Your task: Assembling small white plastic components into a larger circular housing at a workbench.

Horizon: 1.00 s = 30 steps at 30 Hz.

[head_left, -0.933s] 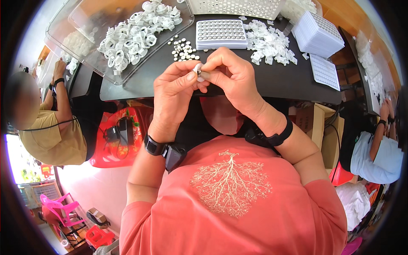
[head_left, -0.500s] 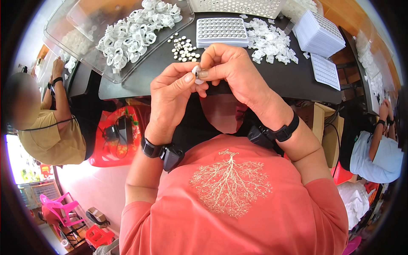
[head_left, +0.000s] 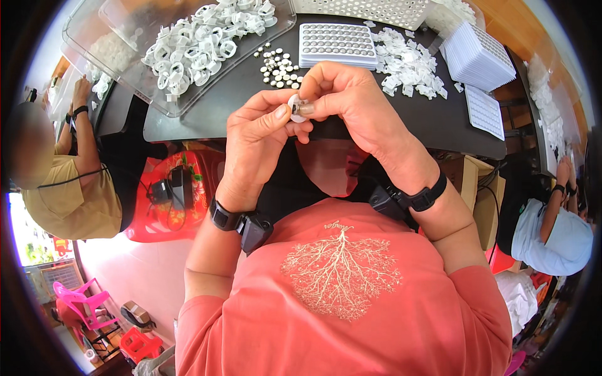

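Observation:
My left hand (head_left: 258, 128) pinches a small white plastic part (head_left: 293, 100) between thumb and fingers, just past the table's near edge. The thumb and index finger of my right hand (head_left: 357, 103) close on the same part from the right. A dark spot shows in its middle; the fingers cover much of the rest. Just beyond my hands lies a loose pile of small round silvery button cells (head_left: 283, 69). To their right sits a stack of white trays (head_left: 337, 57) with rows of round silvery pieces in the top one.
A clear plastic tub (head_left: 172, 111) at the left holds many white ring-shaped parts (head_left: 194, 53). Small flat white pieces (head_left: 411, 66) lie heaped on the dark table (head_left: 401, 119). More stacked trays (head_left: 480, 59) stand at the right. Two people work at either side.
The view has shifted slightly, so the table's things appear a little further right. Both hands stay on the white part, which now shows more of its dark middle.

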Available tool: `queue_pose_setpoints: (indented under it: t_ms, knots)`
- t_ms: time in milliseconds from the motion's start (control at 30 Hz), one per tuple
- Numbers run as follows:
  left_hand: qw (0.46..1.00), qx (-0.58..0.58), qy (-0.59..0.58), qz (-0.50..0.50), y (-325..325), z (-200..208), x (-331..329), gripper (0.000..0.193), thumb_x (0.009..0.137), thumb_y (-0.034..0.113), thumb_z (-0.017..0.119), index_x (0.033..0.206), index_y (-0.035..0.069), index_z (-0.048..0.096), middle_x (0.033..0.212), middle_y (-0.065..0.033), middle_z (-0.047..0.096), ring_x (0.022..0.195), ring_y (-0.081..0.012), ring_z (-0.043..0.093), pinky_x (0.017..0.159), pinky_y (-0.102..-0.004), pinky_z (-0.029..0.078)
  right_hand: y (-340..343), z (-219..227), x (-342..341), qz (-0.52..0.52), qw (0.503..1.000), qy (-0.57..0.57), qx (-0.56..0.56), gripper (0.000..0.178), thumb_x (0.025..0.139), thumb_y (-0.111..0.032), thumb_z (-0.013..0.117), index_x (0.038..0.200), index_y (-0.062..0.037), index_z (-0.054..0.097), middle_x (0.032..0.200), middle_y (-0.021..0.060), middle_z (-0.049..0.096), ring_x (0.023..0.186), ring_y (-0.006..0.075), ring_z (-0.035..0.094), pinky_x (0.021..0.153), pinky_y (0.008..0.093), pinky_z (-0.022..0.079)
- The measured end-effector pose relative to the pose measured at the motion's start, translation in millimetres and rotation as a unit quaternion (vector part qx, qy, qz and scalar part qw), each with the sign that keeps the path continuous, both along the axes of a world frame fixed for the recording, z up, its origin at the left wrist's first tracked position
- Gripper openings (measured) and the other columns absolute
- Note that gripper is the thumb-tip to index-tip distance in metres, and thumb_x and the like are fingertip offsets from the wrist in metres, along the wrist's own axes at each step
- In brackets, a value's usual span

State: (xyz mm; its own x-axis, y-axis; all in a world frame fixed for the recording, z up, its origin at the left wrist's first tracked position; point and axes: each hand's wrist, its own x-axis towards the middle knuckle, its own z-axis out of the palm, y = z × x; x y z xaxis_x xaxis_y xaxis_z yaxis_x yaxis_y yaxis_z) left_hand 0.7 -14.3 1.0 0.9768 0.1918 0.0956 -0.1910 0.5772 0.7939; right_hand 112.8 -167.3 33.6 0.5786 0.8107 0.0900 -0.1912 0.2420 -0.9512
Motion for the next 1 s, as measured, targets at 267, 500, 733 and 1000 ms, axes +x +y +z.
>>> queue_pose_setpoints:
  t_ms: [267,500,733,1000]
  knots:
    - [0.999,0.031,0.003,0.029,-5,1,-2,0.022,0.096,0.01,0.063,0.112,-0.005,0.064,0.102,-0.0154,0.07,0.083,-0.0237,0.069,0.071,-0.0366,0.056,4,-1,-7,-0.029,0.999,0.028,0.014,0.008,0.078,0.007,0.063,0.084,0.0015,0.061,0.077,0.0092,0.066,0.062,0.0154,0.063,0.059,0.0284,0.052]
    - [1.0,0.02,-0.009,0.021,-2,1,-3,0.024,0.097,0.012,0.064,0.114,-0.005,0.063,0.104,-0.0155,0.069,0.084,-0.0233,0.068,0.072,-0.0361,0.056,6,0,-5,-0.034,0.999,0.025,-0.017,0.009,0.079,0.003,0.067,0.086,-0.0001,0.063,0.079,0.0051,0.066,0.068,0.0097,0.059,0.063,0.0232,0.044]
    - [0.997,-0.034,-0.049,0.043,29,-4,4,0.031,0.098,0.016,0.062,0.12,-0.006,0.059,0.101,-0.0165,0.067,0.085,-0.0264,0.066,0.072,-0.0373,0.053,11,-8,14,-0.197,0.875,-0.422,-0.128,0.005,0.083,-0.008,0.067,0.087,-0.0053,0.069,0.081,0.0062,0.067,0.074,0.0171,0.065,0.064,0.0333,0.051]
    - [0.994,-0.093,-0.047,0.034,27,-9,6,0.03,0.1,0.017,0.058,0.12,-0.005,0.058,0.098,-0.0172,0.065,0.086,-0.0279,0.064,0.072,-0.0375,0.051,22,-31,6,-0.239,0.624,-0.709,-0.225,0.008,0.074,-0.009,0.066,0.082,-0.0092,0.069,0.085,0.0072,0.06,0.082,0.0263,0.061,0.069,0.0384,0.05]
